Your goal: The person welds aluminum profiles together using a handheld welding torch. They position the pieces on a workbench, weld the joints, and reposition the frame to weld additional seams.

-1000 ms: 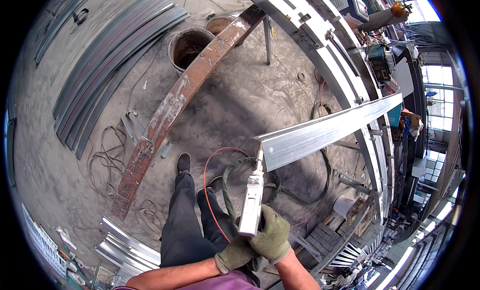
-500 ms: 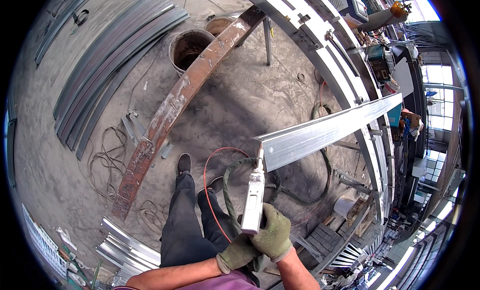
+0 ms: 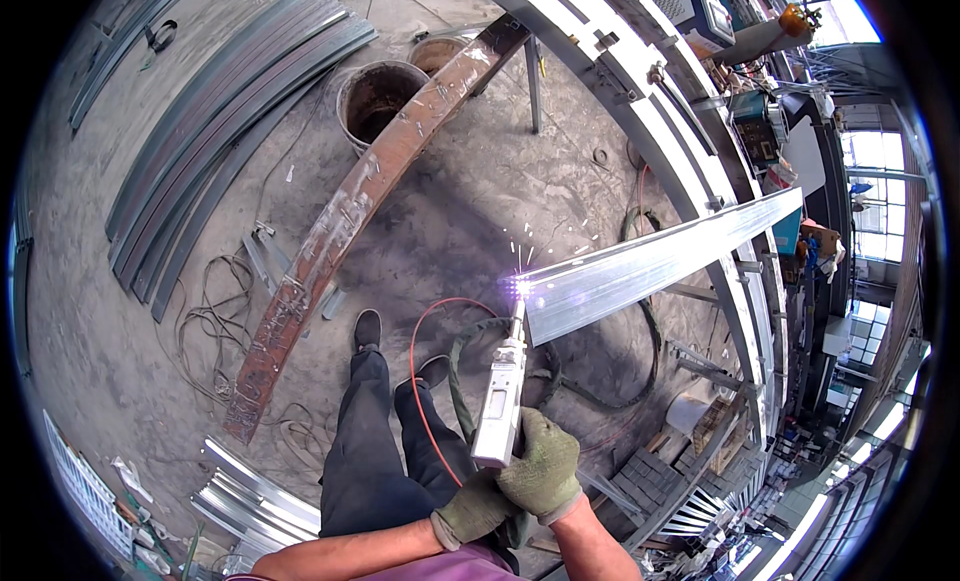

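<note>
My right hand [image 3: 544, 463], in an olive work glove, is closed round the handle of a white handheld laser welding gun [image 3: 498, 406]. My left hand [image 3: 474, 508], gloved alike, is closed against the lower end of the grip, its fingers partly hidden beneath the right. The gun's nozzle meets the near left corner of a long silvery metal profile [image 3: 640, 276]. A violet-white glow and flying sparks [image 3: 520, 284] burst from that spot. Far end of the profile rests over a curved metal frame on the right. Neither hand touches the profile.
A rusty curved beam [image 3: 340, 216] crosses the floor at left, beside a bucket [image 3: 378, 96]. Dark curved profiles [image 3: 220, 131] lie farther left. A red hose [image 3: 413, 366] and a dark sheathed cable [image 3: 640, 381] loop near my feet. A curved metal frame [image 3: 690, 146] arcs along the right.
Sparks and a bright violet glow have appeared at the nozzle tip. The gun's body has tilted and shifted slightly left; both hands keep their hold.
</note>
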Motion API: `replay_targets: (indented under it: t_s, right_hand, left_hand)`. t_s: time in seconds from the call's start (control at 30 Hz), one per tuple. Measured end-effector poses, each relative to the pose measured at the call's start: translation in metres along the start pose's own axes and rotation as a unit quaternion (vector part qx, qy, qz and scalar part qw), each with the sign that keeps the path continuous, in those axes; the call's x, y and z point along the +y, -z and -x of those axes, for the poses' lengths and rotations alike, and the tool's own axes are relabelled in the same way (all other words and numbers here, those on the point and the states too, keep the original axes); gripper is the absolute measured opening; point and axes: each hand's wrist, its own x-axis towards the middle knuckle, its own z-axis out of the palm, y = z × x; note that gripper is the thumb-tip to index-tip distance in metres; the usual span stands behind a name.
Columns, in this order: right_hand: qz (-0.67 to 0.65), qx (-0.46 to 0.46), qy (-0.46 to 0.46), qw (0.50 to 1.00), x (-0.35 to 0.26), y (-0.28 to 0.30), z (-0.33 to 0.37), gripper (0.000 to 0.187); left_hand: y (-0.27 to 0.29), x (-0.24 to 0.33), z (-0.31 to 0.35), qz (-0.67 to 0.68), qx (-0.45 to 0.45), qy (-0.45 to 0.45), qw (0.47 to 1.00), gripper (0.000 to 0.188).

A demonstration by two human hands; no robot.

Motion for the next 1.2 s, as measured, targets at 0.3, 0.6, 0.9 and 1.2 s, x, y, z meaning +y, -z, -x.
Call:
replay_targets:
  t_s: [0.3, 0.6, 0.9, 1.2]
  right_hand:
    - [-0.032, -0.006, -0.008, 0.999, -0.001, 0.0, 0.003, 0.052]
    - [-0.033, 0.002, 0.0, 0.999, -0.004, 0.002, 0.003, 0.048]
    - [-0.022, -0.002, -0.006, 1.0, -0.004, 0.001, 0.006, 0.047]
    - [-0.031, -0.004, -0.016, 0.999, -0.006, 0.001, 0.008, 0.049]
  left_hand:
    - [0.008, 0.022, -0.001, 0.059, -0.016, 0.086, 0.994, 0.025]
    - [0.005, 0.017, 0.0, 0.074, 0.002, 0.037, 0.997, 0.024]
    - [0.005, 0.025, 0.002, 0.14, -0.009, 0.122, 0.983, 0.021]
    - [0.003, 0.02, 0.003, 0.113, -0.01, 0.11, 0.987, 0.021]
